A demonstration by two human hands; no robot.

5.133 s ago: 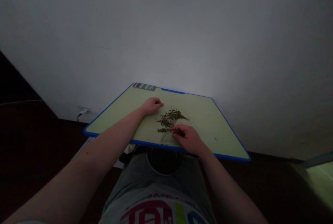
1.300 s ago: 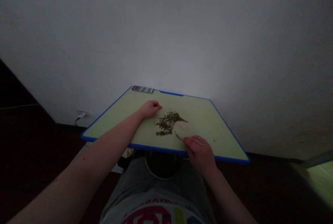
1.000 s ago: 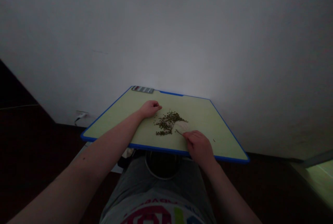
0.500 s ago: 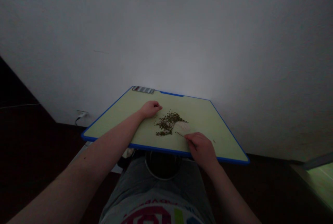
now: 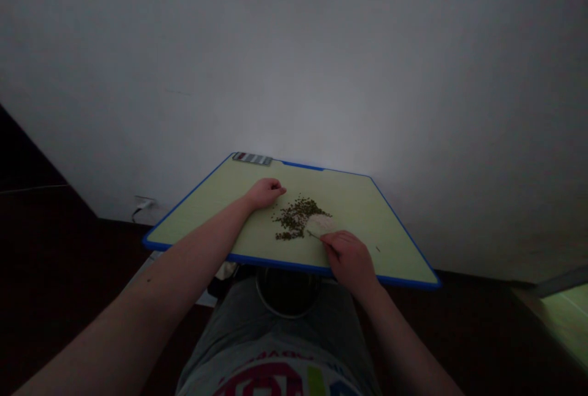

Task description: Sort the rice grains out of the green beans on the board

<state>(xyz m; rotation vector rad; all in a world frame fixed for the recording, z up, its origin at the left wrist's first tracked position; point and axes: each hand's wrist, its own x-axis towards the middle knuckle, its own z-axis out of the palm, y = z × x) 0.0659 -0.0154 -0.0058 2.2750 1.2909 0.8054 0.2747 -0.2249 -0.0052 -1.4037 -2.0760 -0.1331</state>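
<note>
We take the dark grains (image 5: 295, 217) as our landmark, loosely strewn on the middle of the table (image 5: 202, 205). To their right, toward us, we have the right hand (image 5: 351, 261), its grip clenched, grasping a slim tool (image 5: 314, 236) by its right end between thumb and fingers. From that grip the tool reaches left and a little away from us, its long axis mostly sideways, so its tip points at the near right corner of the grains. Just right of the grains lies a pale patch (image 5: 320, 223); the tool's tip is at its near edge, and of our two hands the right is the nearer to it. At the far left of the grains rests the left hand (image 5: 266, 192), loosely curled, thumb close to the forefinger; we cannot tell whether anything is pinched there.

Much is hard to make out in this dim light. The right hand covers the tool's held end, and whether the tip touches the patch or hangs over it we cannot judge. Nor can we say whether the patch is a heap of small pieces or one flat thing. Below the grains on our side, a round pot (image 5: 288, 316) is partly cut off by the table's edge, its inside too dark to read.
</note>
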